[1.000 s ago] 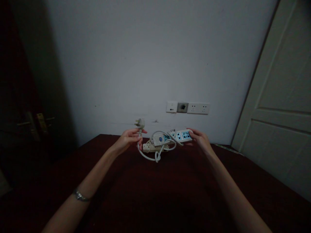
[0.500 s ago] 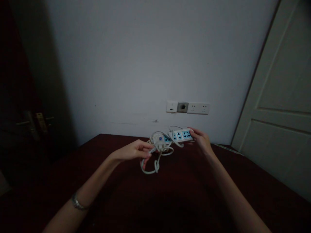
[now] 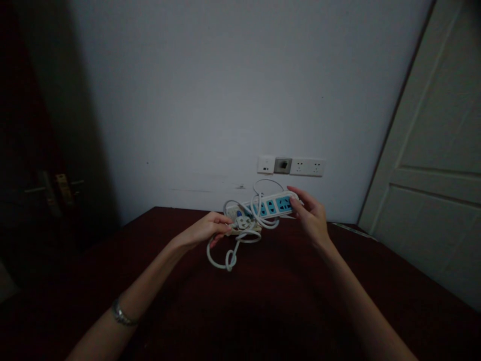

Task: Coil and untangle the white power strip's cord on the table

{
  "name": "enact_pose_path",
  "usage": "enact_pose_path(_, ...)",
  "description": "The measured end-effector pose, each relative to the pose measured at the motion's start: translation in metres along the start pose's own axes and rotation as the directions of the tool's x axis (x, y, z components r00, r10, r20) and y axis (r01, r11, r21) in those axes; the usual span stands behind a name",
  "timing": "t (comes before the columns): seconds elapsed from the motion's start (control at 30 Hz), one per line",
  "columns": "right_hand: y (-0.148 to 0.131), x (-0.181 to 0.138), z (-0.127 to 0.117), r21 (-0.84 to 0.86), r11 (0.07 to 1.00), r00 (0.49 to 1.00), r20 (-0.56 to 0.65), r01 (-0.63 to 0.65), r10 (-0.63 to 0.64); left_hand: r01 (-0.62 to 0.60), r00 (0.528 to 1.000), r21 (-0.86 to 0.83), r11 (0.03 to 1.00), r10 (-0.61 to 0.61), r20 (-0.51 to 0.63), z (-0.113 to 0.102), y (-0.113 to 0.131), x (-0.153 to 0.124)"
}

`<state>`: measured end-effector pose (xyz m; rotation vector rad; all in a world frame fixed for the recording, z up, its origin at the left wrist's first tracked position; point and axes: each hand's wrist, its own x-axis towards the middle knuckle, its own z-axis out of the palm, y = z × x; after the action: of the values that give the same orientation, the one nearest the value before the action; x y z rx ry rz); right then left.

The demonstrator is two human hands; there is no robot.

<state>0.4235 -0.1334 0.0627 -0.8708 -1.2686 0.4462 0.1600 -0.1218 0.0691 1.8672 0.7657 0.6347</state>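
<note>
A white power strip (image 3: 271, 204) with blue sockets is held up at a slant, its right end higher. My right hand (image 3: 311, 213) is closed on that end, thumb on the front face. My left hand (image 3: 206, 229) pinches the white plug (image 3: 243, 222) at its cord end, with the pins' side turned toward me. The white cord (image 3: 218, 264) hangs below in a loose loop with a knot and also winds around the strip. Behind the plug shows a cream-coloured block (image 3: 257, 228), partly hidden, which I cannot make out.
Beneath lies a dark red tabletop (image 3: 240, 301) reaching to the white wall (image 3: 188, 100). Wall sockets (image 3: 307, 167) and a grey wall plate (image 3: 282, 165) sit above its back edge. A pale door (image 3: 432, 150) stands at the right, a door handle (image 3: 35, 190) at the left.
The right end of the power strip has risen and tilted toward me. My left hand has shifted slightly left with the plug, and the knotted cord loop has swung left.
</note>
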Motion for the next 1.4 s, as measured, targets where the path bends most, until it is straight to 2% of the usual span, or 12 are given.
enact_pose_path(0.17,-0.007,-0.008,0.004,-0.065,0.99,0.992,-0.016,0.127,-0.128,-0.031,0.999,-0.067,0.997,0.029,-0.035,0.004,-0.001,0.001)
enact_pose_path(0.3,-0.012,-0.012,0.007,-0.157,0.946,0.956,-0.023,0.285,-0.292,-0.058,0.993,-0.184,0.981,0.038,-0.113,0.012,-0.003,0.004)
enact_pose_path(0.47,-0.021,-0.017,0.011,-0.313,0.794,0.847,0.076,0.522,-0.527,-0.092,0.983,-0.428,0.899,0.015,-0.18,0.023,-0.009,0.014)
enact_pose_path(0.63,-0.025,-0.019,0.015,-0.364,0.622,0.712,0.21,0.693,-0.67,-0.103,0.985,-0.529,0.842,0.011,-0.174,0.028,-0.02,0.025)
enact_pose_path(0.8,-0.02,-0.02,0.016,-0.361,0.577,0.674,0.268,0.733,-0.688,-0.081,0.985,-0.538,0.839,-0.015,-0.173,0.028,-0.024,0.028)
enact_pose_path(0.93,-0.014,-0.023,0.021,-0.357,0.529,0.635,0.342,0.77,-0.693,-0.023,0.977,-0.542,0.84,-0.095,-0.189,0.028,-0.025,0.03)
enact_pose_path(1.03,-0.012,-0.028,0.025,-0.354,0.499,0.611,0.42,0.791,-0.671,0.031,0.955,-0.387,0.922,-0.142,-0.262,0.028,-0.027,0.033)
enact_pose_path(1.17,-0.01,-0.032,0.029,-0.346,0.466,0.58,0.504,0.814,-0.64,0.039,0.93,-0.213,0.976,-0.113,-0.349,0.028,-0.031,0.034)
enact_pose_path(1.4,-0.007,-0.031,0.029,-0.335,0.509,0.607,0.509,0.793,-0.611,0.008,0.925,-0.244,0.97,-0.1,-0.367,0.022,-0.041,0.037)
